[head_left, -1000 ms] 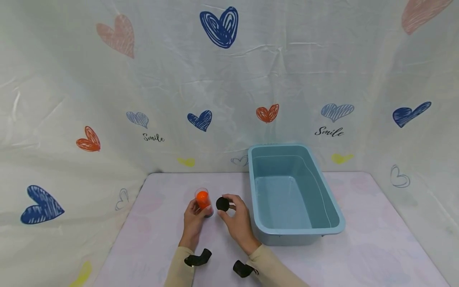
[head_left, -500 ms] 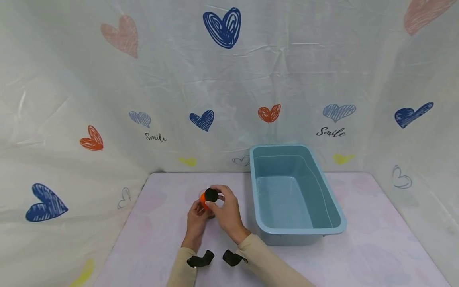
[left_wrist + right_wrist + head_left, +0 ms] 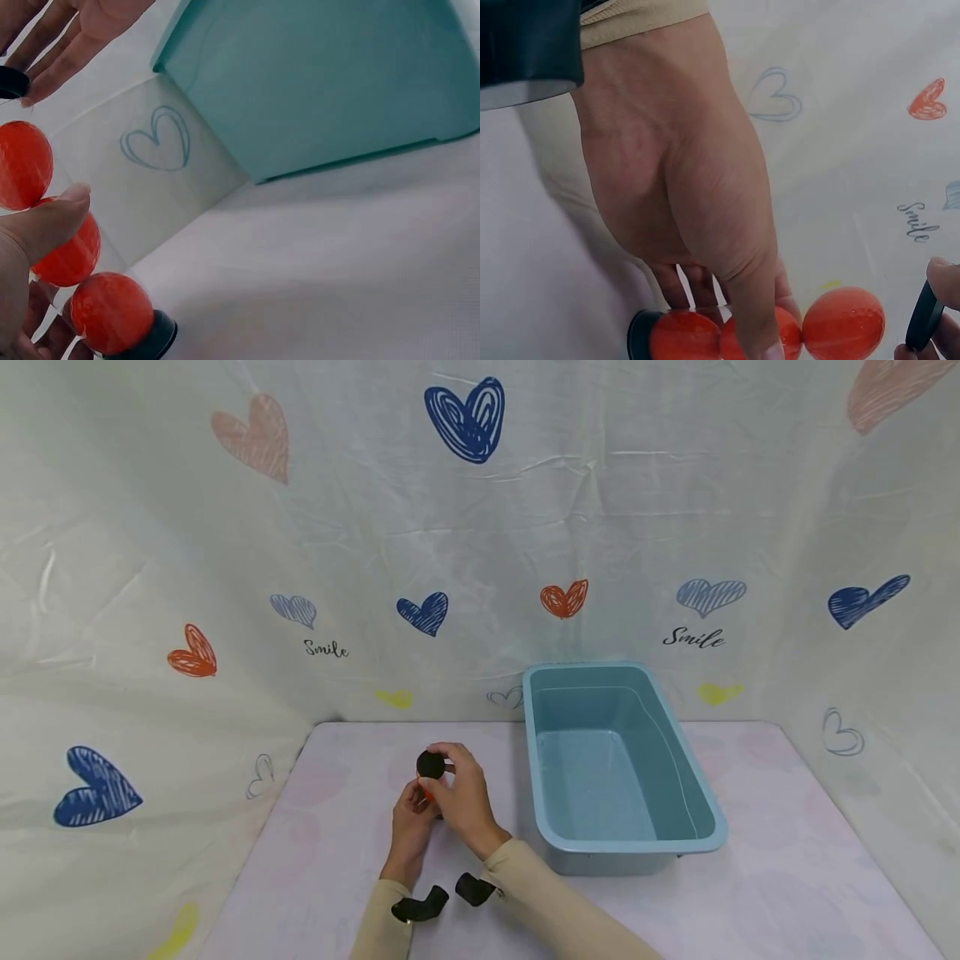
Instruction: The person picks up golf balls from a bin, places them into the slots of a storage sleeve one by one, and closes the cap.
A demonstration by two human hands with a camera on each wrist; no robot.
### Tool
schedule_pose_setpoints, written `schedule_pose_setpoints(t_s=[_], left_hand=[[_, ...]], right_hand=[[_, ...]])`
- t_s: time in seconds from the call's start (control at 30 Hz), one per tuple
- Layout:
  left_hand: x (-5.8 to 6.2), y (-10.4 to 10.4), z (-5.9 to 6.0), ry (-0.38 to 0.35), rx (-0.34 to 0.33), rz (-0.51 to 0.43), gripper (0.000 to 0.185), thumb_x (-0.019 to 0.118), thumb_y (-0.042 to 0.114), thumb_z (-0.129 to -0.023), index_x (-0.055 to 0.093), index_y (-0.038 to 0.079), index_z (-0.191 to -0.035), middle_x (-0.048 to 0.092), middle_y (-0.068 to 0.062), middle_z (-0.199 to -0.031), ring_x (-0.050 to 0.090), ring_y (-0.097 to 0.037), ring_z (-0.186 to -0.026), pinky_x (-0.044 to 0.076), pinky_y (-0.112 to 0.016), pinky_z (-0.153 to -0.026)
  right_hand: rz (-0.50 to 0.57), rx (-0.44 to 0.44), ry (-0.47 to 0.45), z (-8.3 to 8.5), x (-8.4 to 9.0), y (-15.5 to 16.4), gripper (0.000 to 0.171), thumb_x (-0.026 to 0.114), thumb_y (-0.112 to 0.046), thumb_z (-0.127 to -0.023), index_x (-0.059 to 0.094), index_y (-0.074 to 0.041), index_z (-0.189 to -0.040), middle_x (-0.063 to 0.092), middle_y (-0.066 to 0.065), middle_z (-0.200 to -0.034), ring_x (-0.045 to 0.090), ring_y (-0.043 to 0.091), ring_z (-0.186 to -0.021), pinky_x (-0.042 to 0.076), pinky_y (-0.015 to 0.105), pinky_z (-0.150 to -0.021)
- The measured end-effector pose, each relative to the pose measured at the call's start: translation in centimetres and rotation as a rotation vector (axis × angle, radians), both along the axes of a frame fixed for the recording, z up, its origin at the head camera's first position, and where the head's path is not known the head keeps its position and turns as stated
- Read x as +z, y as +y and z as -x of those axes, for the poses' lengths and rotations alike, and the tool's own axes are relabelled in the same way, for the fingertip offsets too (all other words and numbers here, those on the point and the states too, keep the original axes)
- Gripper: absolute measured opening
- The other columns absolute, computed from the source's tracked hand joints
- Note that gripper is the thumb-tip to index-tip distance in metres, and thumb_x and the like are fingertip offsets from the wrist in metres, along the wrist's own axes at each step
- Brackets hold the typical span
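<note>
Head view shows the left hand [image 3: 411,814] gripping a clear tube of orange balls [image 3: 769,332] on the table [image 3: 315,860], beside the blue tub [image 3: 622,847], while the right hand [image 3: 461,797] pinches the black cap [image 3: 431,764] atop it.

Setting: a staged recording booth, not a lived-in room. White wrinkled cloth backdrop printed with blue, orange and pink hearts and the word "Smile" [image 3: 693,637] hangs behind and wraps both sides. Bench covered with a pale pink cloth with faint heart print [image 3: 750,893]. One teal rectangular plastic basin [image 3: 693,793] stands on it. No furniture or fittings in view
</note>
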State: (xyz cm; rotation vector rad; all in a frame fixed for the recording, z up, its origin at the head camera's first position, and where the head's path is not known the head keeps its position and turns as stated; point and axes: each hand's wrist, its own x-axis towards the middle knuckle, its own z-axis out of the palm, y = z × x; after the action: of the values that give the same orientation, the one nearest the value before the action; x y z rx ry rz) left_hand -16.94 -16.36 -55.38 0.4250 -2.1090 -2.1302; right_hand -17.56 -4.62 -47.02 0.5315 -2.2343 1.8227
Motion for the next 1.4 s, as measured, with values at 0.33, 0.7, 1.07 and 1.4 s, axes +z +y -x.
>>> schedule_pose_setpoints(t_s=[0.33,0.7,1.07,1.4], left_hand=[[-0.19,-0.04,0.05,0.014,-0.004,0.008,0.05,0.069,-0.004,-0.094,0.057,-0.002,-0.143,0.06,-0.025,-0.143,0.061,-0.028,-0.121,0.051,-0.02,-0.086],[-0.22,-0.21,0.11,0.007,-0.017,0.02,0.053,0.066,-0.006,-0.094,0.054,-0.003,-0.146,0.059,-0.026,-0.145,0.06,-0.033,-0.125,0.051,-0.019,-0.086],[-0.14,-0.14,-0.06,0.006,-0.003,0.012,0.049,0.067,-0.003,-0.096,0.056,-0.003,-0.144,0.06,-0.025,-0.142,0.061,-0.028,-0.121,0.052,-0.019,-0.085],[-0.19,-0.08,0.0,0.011,0.002,0.017,0.047,0.069,0.002,-0.098,0.057,-0.002,-0.143,0.06,-0.026,-0.143,0.061,-0.034,-0.123,0.052,-0.021,-0.085]], right_hand=[[-0.078,-0.03,0.073,0.34,-0.47,-0.08,0.042,0.082,0.006,-0.086,0.067,0.001,-0.126,0.069,0.014,-0.126,0.064,0.03,-0.122,0.055,0.047,-0.105],[-0.177,-0.036,0.067,0.45,-0.46,-0.17,0.039,0.083,0.003,-0.087,0.069,-0.003,-0.123,0.069,0.011,-0.126,0.063,0.029,-0.121,0.055,0.045,-0.103],[-0.249,-0.022,0.047,0.58,-0.46,-0.23,0.037,0.082,0.0,-0.089,0.069,-0.004,-0.124,0.07,0.01,-0.128,0.062,0.028,-0.124,0.052,0.044,-0.107],[-0.325,0.003,0.052,0.8,-0.3,-0.07,0.038,0.08,-0.001,-0.091,0.069,-0.004,-0.127,0.069,0.011,-0.13,0.062,0.029,-0.123,0.054,0.045,-0.105]])
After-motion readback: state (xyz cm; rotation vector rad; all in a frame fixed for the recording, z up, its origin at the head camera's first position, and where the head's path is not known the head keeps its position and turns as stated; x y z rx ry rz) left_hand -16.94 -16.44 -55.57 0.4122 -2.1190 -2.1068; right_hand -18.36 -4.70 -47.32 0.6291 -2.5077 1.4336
